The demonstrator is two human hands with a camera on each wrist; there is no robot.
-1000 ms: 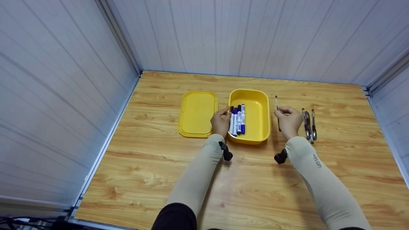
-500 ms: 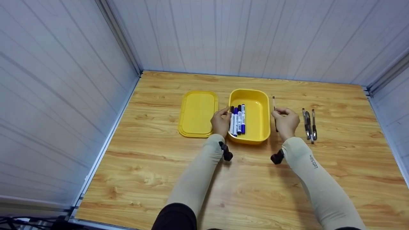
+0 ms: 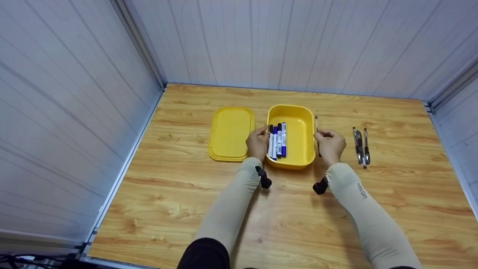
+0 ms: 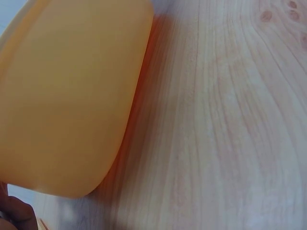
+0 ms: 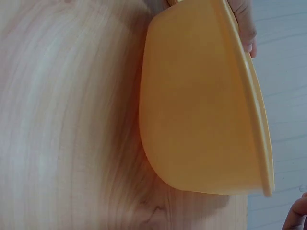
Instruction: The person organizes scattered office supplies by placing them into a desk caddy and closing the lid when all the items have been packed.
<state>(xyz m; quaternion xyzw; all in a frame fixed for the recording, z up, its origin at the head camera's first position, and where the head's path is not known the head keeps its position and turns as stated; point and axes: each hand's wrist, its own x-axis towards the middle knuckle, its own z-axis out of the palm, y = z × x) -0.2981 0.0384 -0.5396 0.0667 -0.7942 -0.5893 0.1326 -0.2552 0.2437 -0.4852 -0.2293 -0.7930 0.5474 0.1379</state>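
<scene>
My left hand [image 3: 257,144] grips the left rim of an open yellow plastic box [image 3: 300,140]; its fingers [image 5: 244,21] show over the rim in the right wrist view. Several whiteboard markers [image 3: 279,142] with white barrels and black or blue caps lie side by side along the box's left half. My right hand [image 3: 331,147] pinches a slim gel pen [image 3: 316,122] between thumb and fingers, just beside the box's right rim. The pen points away from me, partly covered by the hand. Only the box's outer wall [image 4: 72,96] fills most of the left wrist view.
A yellow lid [image 3: 231,133] lies flat left of the box. Several more gel pens [image 3: 360,147] lie on the wooden table [image 3: 283,216] to the right of my right hand. Pale panels [image 3: 239,45] wall the table at the back and sides.
My right hand has moved left with the gel pen, from near the loose pens to the box's right rim. My left hand has stayed on the box.
</scene>
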